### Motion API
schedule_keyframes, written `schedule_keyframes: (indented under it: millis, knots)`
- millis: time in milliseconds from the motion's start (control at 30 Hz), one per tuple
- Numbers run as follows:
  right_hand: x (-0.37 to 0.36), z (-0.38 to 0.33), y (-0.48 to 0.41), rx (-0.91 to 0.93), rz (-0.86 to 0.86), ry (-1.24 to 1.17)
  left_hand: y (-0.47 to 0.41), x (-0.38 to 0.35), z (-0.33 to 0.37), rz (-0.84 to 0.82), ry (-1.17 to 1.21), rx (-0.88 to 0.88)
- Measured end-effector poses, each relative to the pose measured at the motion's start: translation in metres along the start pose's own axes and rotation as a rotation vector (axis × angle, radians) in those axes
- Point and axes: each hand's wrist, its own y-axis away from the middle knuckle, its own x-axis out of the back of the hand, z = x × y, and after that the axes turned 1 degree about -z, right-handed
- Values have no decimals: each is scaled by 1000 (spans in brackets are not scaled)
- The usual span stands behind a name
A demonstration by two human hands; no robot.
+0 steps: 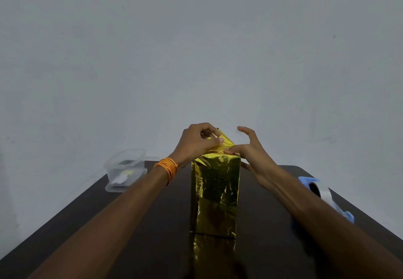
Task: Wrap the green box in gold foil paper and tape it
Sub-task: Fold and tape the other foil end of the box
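box [214, 193] upright mid-bench [163, 224], sheathed in gold foil [218, 169] | left hand [194, 142]: curled fingers pinch the top foil flap | right hand [253, 158]: fingers spread wide, thumb touching the box's top edge | clear tub [139, 163], far-left corner: small white-and-yellow contents, unclear | blue tape dispenser [322, 193], right edge

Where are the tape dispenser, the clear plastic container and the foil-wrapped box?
tape dispenser [326, 193]: head view, on its tape roll.
clear plastic container [109, 176]: head view, on its left wall.
foil-wrapped box [214, 191]: head view, front face.
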Motion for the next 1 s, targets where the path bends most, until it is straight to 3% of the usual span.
schedule_keyframes:
  millis: [267,633,900,1000]
  knots:
    - [4,5,-2,-24,-27,-7,-1,11,3,-64,54,49]
    - [10,-3,-3,-95,-76,-40,8,18,-1,-115,302,418]
    - [3,4,-14,-105,-8,-82,12,18,-5,-156,296,397]
    - [3,7,-16,-105,-11,-83,15,19,-2,-32,122,297]
